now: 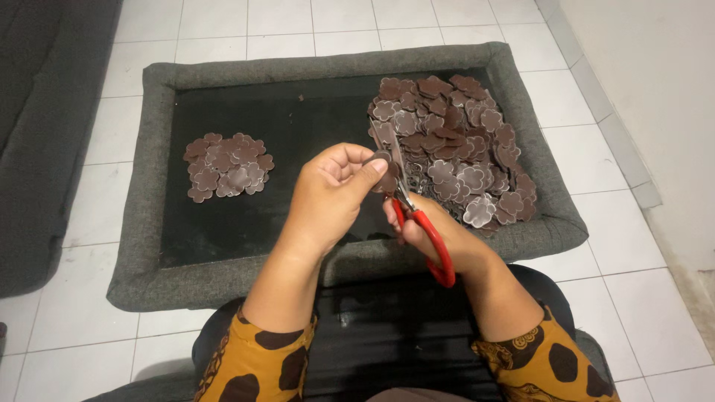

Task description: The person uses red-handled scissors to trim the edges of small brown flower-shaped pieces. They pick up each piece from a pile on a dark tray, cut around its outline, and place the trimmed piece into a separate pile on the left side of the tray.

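My left hand (331, 197) pinches a small brown flower-shaped piece (381, 158) between thumb and fingers. My right hand (439, 238) grips red-handled scissors (428, 234), whose blades reach up to the piece. Both hands hover over the near edge of a grey padded tray (149, 246) with a black bottom. A large heap of brown flower-shaped pieces (458, 141) lies on the tray's right side, just beyond the scissors. A smaller, flat pile of the same pieces (227, 167) lies on the left side.
The tray rests on a white tiled floor (640, 253). A dark grey cushion or sofa edge (37, 134) runs along the left. A pale wall (655, 74) rises at the right. My lap, in dark fabric, is below the tray.
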